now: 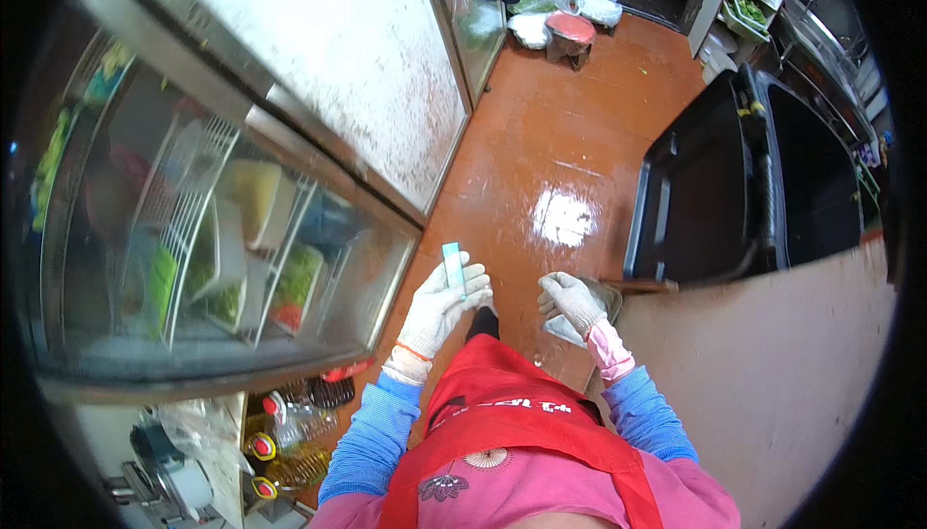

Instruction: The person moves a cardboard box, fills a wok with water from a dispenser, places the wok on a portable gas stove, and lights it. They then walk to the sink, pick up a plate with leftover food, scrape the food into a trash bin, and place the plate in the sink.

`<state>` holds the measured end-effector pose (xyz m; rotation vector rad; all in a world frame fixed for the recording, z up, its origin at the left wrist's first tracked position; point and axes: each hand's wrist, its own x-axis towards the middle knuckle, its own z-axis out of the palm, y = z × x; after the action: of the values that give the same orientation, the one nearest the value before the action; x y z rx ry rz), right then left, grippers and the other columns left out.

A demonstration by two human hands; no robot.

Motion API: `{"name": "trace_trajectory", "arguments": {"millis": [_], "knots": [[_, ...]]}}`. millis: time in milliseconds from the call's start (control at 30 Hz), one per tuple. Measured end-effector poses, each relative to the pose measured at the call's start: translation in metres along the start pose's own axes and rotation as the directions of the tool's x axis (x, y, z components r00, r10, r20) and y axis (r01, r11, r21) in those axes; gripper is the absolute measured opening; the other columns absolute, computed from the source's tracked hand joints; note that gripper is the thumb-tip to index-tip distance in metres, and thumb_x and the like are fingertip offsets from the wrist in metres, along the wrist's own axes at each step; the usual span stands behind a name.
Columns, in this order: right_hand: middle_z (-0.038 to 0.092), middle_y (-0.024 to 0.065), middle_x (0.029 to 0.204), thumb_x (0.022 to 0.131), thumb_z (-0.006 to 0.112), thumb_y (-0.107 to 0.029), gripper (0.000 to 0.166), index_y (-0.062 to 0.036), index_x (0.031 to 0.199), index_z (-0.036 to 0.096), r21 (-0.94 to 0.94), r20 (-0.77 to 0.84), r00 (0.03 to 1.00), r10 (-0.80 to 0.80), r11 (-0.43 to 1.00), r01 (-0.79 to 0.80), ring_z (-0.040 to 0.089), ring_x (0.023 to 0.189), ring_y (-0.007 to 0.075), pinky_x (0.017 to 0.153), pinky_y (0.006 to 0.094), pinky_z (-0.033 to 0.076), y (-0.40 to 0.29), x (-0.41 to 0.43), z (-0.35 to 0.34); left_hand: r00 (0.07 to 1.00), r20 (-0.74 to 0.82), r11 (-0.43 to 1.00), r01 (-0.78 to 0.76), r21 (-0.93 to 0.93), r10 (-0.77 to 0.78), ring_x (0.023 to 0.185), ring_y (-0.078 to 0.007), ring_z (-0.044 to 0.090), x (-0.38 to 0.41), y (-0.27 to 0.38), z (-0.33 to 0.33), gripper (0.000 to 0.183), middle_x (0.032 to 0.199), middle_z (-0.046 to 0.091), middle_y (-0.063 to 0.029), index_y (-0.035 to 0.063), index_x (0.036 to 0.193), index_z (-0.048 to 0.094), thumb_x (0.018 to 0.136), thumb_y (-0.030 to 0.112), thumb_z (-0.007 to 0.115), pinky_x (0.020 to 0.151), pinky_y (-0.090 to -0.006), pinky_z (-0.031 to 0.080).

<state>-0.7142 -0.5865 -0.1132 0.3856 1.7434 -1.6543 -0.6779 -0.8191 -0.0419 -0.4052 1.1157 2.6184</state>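
My left hand (442,297), in a white knitted glove, is palm up just left of the middle. A small pale-green and white flat packet (453,268) lies across its palm and fingers; the thumb rests beside it. To the right, my right hand (571,301), also in a white knitted glove with a pink cuff beneath, has its fingers curled inward and shows nothing in them. A grey tray-like thing (612,301) lies low behind the right hand, partly hidden by it. A red apron (507,406) hangs in front of me.
A glass-door display fridge (290,120) with food tubs on wire racks stands left. Large black bins (695,189) and a pale board (753,370) are at right. Oil bottles (293,467) stand lower left. A low stool (571,44) and bags (531,29) sit on the wet tiled floor ahead.
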Motion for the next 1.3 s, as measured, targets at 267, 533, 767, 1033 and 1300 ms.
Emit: {"name": "trace_trajectory", "arguments": {"millis": [267,533,767,1033,1300], "knots": [[0.06,0.0068,0.089,0.09,0.052,-0.029,0.032,-0.0021,0.106,0.056,0.136,-0.077,0.967,-0.244,0.958,0.253,0.058,0.075,0.0146,0.066,0.0286,0.049,-0.135,0.158,-0.043,0.969,0.109,0.945,0.186,0.27,-0.222,0.092,-0.0273,0.061,0.233,0.064,0.031,0.039,0.105,0.058,-0.0171,-0.0034,0.12,0.044,0.086,0.013,0.055,0.08,-0.042,0.052],[0.053,-0.0011,0.08,0.092,0.049,-0.031,0.033,-0.0026,0.108,0.055,0.452,-0.205,0.954,-0.219,0.844,0.291,0.049,0.076,0.0077,0.069,0.0221,0.042,-0.254,0.245,-0.148,0.848,0.25,0.787,0.27,0.554,-0.467,0.063,-0.0158,0.061,0.448,0.053,0.155,0.027,0.082,0.061,-0.0102,-0.0017,0.108,0.051,0.092,0.02,0.047,0.055,-0.0277,0.054],[0.044,-0.0032,0.057,0.089,0.053,-0.032,0.03,-0.0049,0.101,0.059,0.629,-0.104,0.946,-0.306,0.717,0.301,0.039,0.048,0.0061,0.044,0.0232,0.033,-0.388,0.335,-0.254,0.875,0.146,0.753,0.3,0.585,-0.462,0.055,-0.0182,0.06,0.602,0.074,0.222,0.029,0.076,0.062,-0.0127,-0.0026,0.1,0.054,0.093,0.024,0.045,0.049,-0.0286,0.053],[0.045,-0.0024,0.057,0.086,0.055,-0.032,0.027,-0.0057,0.087,0.059,0.602,0.037,0.913,-0.407,0.738,0.305,0.041,0.046,0.0091,0.045,0.024,0.035,-0.479,0.478,-0.354,0.836,0.165,0.763,0.373,0.527,-0.523,0.057,-0.0213,0.062,0.77,0.106,0.271,0.033,0.076,0.062,-0.0149,-0.0037,0.102,0.054,0.093,0.027,0.045,0.05,-0.0321,0.055],[0.059,0.0003,0.076,0.087,0.054,-0.02,0.018,-0.0045,0.091,0.063,0.72,-0.257,0.928,-0.271,0.586,0.371,0.052,0.065,0.0078,0.055,0.0229,0.042,-0.574,0.626,-0.522,0.723,0.159,0.648,0.469,0.6,-0.672,0.06,-0.0201,0.061,0.997,0.083,0.353,0.032,0.079,0.063,-0.0155,-0.0048,0.107,0.053,0.093,0.022,0.043,0.055,-0.0304,0.053]]}}
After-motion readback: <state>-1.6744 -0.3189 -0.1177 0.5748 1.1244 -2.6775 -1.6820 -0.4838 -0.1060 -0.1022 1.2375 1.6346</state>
